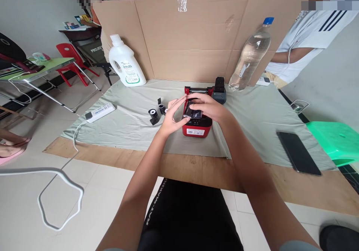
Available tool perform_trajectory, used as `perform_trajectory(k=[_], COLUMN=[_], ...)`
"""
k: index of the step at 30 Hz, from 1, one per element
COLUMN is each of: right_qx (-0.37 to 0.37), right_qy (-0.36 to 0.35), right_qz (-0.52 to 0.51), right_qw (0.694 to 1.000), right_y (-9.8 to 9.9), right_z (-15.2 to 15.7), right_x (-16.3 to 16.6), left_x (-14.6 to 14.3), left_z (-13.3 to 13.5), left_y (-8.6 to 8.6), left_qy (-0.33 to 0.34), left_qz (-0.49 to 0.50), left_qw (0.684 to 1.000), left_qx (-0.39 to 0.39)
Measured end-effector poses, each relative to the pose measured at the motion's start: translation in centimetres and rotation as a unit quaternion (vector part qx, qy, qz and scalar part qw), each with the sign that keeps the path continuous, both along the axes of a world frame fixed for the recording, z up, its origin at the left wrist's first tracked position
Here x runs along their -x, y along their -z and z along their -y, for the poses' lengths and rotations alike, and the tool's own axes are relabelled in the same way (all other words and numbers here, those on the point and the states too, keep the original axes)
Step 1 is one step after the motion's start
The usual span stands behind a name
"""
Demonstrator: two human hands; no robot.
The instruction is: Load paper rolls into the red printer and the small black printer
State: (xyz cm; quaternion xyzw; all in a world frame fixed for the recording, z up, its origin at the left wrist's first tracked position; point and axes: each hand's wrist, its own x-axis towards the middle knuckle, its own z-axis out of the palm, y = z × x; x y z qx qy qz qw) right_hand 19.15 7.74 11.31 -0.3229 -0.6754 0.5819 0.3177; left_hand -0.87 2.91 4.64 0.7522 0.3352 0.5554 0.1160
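Our left hand (pixel 170 121) spreads its fingers (pixel 177 105) by the red machine (pixel 198 124); whether our right hand (pixel 213 108) grips, we can't tell.

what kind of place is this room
Probably an improvised indoor workspace: a cardboard screen stands along the cloth-covered worktop, with a folding table and a red chair off left.

Fingers (pixel 198 98) of the left hand (pixel 169 122) and right hand (pixel 214 109) screen part of a red-and-black device (pixel 206 132), its white label (pixel 195 132) printed too small to read. Pixel blocks blur the upper part of a co-worker (pixel 294 38) at right, while the frame's edge crops a green stool (pixel 333 137) and, in the lower corner, a dark rounded object (pixel 339 238).
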Motion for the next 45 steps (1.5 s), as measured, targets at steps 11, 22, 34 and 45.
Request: perform_trajectory(k=[11,22,34,45], right_qx=[-0.069,-0.185,-0.259,-0.406], right_qy=[0.064,0.068,0.075,0.203], right_qz=[0.110,0.098,0.115,0.216], right_qw=[0.990,0.976,0.956,0.864], right_y=[0.1,-0.3,0.2,-1.0], right_z=[-0.2,1.4,2.3,2.0], right_x=[-0.5,1.4,2.1,6.8], left_x=[0.6,0.2,-0.2,-3.2], left_z=[-1.3,-0.9,-1.0,-1.6], left_y=[1.4,1.1,1.9,4.4], left_qy=[-0.013,-0.087,-0.126,-0.171], left_qz=[0.073,0.024,0.090,0.254], left_qw=[0.996,0.996,0.988,0.952], left_qx=[0.049,-0.001,-0.017,0.018])
